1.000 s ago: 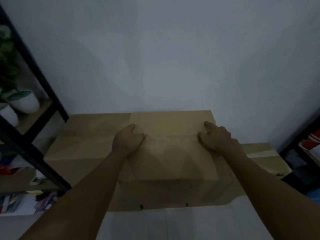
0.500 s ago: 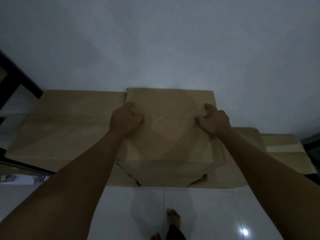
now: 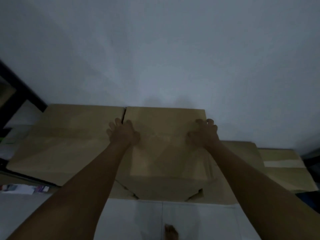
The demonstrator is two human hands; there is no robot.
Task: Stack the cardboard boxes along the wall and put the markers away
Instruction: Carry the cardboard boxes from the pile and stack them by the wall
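Dimly, two bare hands are seen laid on one plain brown cardboard box (image 3: 164, 144) that stands against the pale grey wall (image 3: 155, 49). The left hand (image 3: 122, 133) is spread wide over the box's top left edge, its fingers splayed across the seam; whether the fingertips press down or merely touch cannot be told in the low light. The right hand (image 3: 203, 134) is set at the top right edge with fingers loosely bent and apart, and nothing is seen to be clasped in it. Both forearms are cut off at the lower corners.

Four cardboard boxes are counted along the wall: the handled one, a wider brown box (image 3: 65, 144) just beside it on the left, a lower brown box (image 3: 242, 161) partly hidden behind the right forearm, and a taped brown box (image 3: 284, 163) farther right, cut by shadow. The handled box's long axis is seen running from the wall towards the viewer, with flaps splayed at its near bottom.

One bare foot (image 3: 171, 232) is cut off on the white tiled floor (image 3: 138, 222). A black shelf frame (image 3: 19, 89) is clipped at left, with blurred coloured papers (image 3: 24, 188) beneath.
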